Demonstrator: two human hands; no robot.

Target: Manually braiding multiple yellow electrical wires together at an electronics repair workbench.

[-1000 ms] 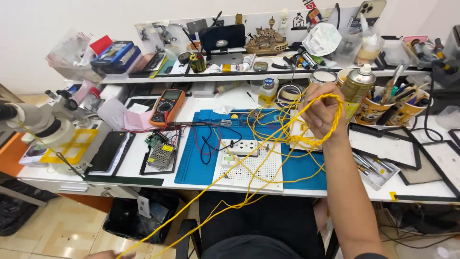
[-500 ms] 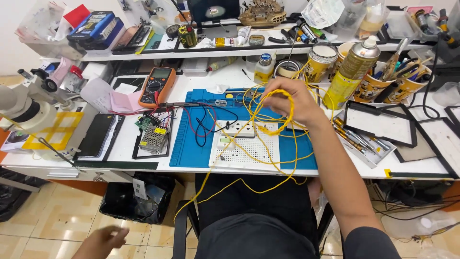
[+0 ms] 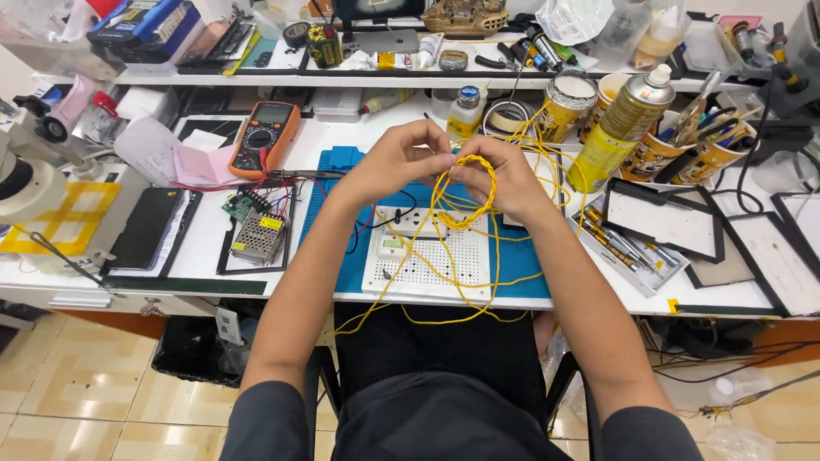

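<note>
Both my hands meet over the middle of the bench and grip a coil of thin yellow wire [image 3: 468,213]. My left hand [image 3: 401,158] pinches the coil's top from the left. My right hand [image 3: 502,175] holds it from the right, fingers closed around the twisted loops. Loose strands of the yellow wire hang down past the table's front edge and trail back to the cans. Under my hands lies a white breadboard [image 3: 431,260] on a blue work mat [image 3: 333,226].
An orange multimeter [image 3: 265,137] and a small circuit board [image 3: 256,235] lie left of the mat. A yellow spray can [image 3: 619,124] and cups of tools stand at the right, with black trays [image 3: 666,226]. A microscope [image 3: 30,183] sits far left. A cluttered shelf runs along the back.
My left hand came up from below the table and took hold of the wire coil beside my right hand. My right hand drew the coil in from the right toward the bench's middle.
</note>
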